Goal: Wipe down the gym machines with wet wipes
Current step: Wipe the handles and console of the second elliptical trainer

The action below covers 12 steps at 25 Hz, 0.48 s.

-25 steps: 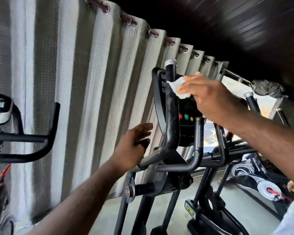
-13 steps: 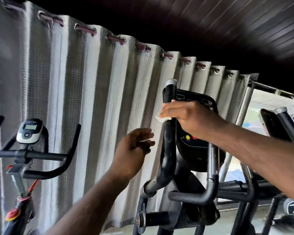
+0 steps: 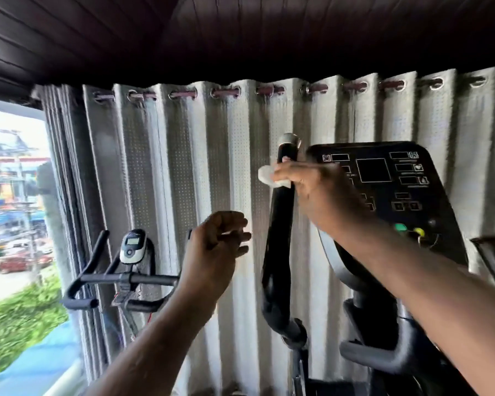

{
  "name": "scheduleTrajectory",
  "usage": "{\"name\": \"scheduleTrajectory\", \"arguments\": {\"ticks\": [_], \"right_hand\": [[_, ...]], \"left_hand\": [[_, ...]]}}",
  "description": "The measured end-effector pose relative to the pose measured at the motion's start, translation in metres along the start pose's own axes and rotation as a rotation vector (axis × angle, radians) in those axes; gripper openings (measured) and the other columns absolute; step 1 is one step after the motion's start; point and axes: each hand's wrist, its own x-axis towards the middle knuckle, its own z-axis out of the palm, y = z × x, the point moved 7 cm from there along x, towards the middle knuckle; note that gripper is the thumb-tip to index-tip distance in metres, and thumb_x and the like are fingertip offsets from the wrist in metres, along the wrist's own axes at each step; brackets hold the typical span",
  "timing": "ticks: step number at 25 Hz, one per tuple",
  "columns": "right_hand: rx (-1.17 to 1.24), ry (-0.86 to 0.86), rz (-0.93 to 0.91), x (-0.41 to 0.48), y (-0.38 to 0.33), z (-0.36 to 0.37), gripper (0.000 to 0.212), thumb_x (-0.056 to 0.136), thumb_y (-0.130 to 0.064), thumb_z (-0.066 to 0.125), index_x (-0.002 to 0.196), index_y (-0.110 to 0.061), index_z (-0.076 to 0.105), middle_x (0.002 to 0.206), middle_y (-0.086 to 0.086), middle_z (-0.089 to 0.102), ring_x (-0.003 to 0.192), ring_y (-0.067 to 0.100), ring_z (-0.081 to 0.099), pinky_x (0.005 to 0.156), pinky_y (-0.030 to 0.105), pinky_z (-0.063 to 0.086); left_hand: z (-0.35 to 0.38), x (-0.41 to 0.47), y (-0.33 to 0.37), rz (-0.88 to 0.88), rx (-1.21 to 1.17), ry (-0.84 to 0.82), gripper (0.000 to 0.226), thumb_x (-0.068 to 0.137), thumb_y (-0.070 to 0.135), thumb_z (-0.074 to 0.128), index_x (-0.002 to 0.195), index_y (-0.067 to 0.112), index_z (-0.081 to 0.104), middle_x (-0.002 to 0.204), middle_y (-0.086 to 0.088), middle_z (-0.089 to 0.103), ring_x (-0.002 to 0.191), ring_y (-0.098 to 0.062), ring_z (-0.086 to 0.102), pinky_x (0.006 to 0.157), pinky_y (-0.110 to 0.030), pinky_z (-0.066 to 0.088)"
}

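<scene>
An elliptical machine stands at the right, with a black upright handle (image 3: pixel 277 238) capped in silver and a black console (image 3: pixel 383 181) behind it. My right hand (image 3: pixel 317 192) holds a white wet wipe (image 3: pixel 269 175) wrapped against the upper part of that handle, fingers curled round wipe and bar. My left hand (image 3: pixel 215 247) hovers in the air to the left of the handle, fingers loosely curled, holding nothing and touching nothing.
A grey eyelet curtain (image 3: pixel 183 181) hangs behind the machines. An exercise bike's black handlebar (image 3: pixel 126 280) with a small white display (image 3: pixel 132 247) stands at the left. A window (image 3: pixel 12 195) at the far left shows a street and greenery.
My view has swung left and up, bringing the window into view. My right hand went from the console onto the upright handle with the wipe. My left hand let go of the lower bar.
</scene>
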Motion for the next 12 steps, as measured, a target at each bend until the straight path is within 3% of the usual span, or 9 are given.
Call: {"name": "scheduleTrajectory", "arguments": {"ticks": [3, 5, 7, 9, 12], "right_hand": [[0.35, 0.158, 0.136, -0.126, -0.039, 0.014, 0.042, 0.097, 0.016, 0.057, 0.123, -0.011, 0.076, 0.138, 0.001, 0.068, 0.128, 0.012, 0.065, 0.108, 0.032, 0.053], [0.533, 0.293, 0.3, -0.202, -0.057, 0.034, 0.035, 0.099, 0.006, 0.064, 0.124, -0.016, 0.075, 0.133, -0.003, 0.072, 0.111, 0.019, 0.075, 0.093, 0.044, 0.062], [0.552, 0.406, 0.457, -0.239, -0.054, 0.054, 0.022, 0.101, -0.008, 0.066, 0.116, -0.021, 0.076, 0.116, -0.011, 0.077, 0.099, 0.018, 0.077, 0.084, 0.052, 0.06], [0.527, 0.469, 0.538, -0.248, -0.049, 0.062, 0.015, 0.095, -0.003, 0.067, 0.102, -0.012, 0.077, 0.104, -0.01, 0.075, 0.102, 0.007, 0.072, 0.087, 0.04, 0.059], [0.478, 0.431, 0.637, -0.255, -0.034, 0.07, 0.016, 0.086, 0.003, 0.067, 0.094, -0.009, 0.074, 0.099, -0.011, 0.07, 0.098, -0.003, 0.064, 0.088, 0.018, 0.051]], "left_hand": [[-0.005, -0.009, 0.012, 0.023, 0.035, 0.014, 0.027, 0.101, -0.01, 0.055, 0.109, 0.01, 0.072, 0.111, -0.014, 0.075, 0.104, -0.032, 0.075, 0.087, -0.044, 0.064], [0.001, -0.021, 0.015, 0.027, 0.109, -0.017, 0.021, 0.099, -0.003, 0.064, 0.111, 0.011, 0.073, 0.11, -0.01, 0.077, 0.102, -0.028, 0.076, 0.087, -0.044, 0.064], [0.013, -0.039, 0.017, 0.086, 0.271, -0.034, 0.022, 0.096, 0.013, 0.076, 0.117, 0.016, 0.072, 0.109, 0.001, 0.079, 0.098, -0.017, 0.077, 0.081, -0.034, 0.063], [0.026, -0.054, 0.017, 0.171, 0.464, -0.018, 0.023, 0.095, 0.019, 0.077, 0.118, 0.02, 0.073, 0.108, 0.012, 0.079, 0.096, -0.005, 0.076, 0.077, -0.022, 0.057], [0.032, -0.064, 0.012, 0.233, 0.564, 0.035, 0.031, 0.092, 0.026, 0.079, 0.122, 0.024, 0.074, 0.108, 0.015, 0.078, 0.099, -0.003, 0.075, 0.08, -0.018, 0.057]]}}
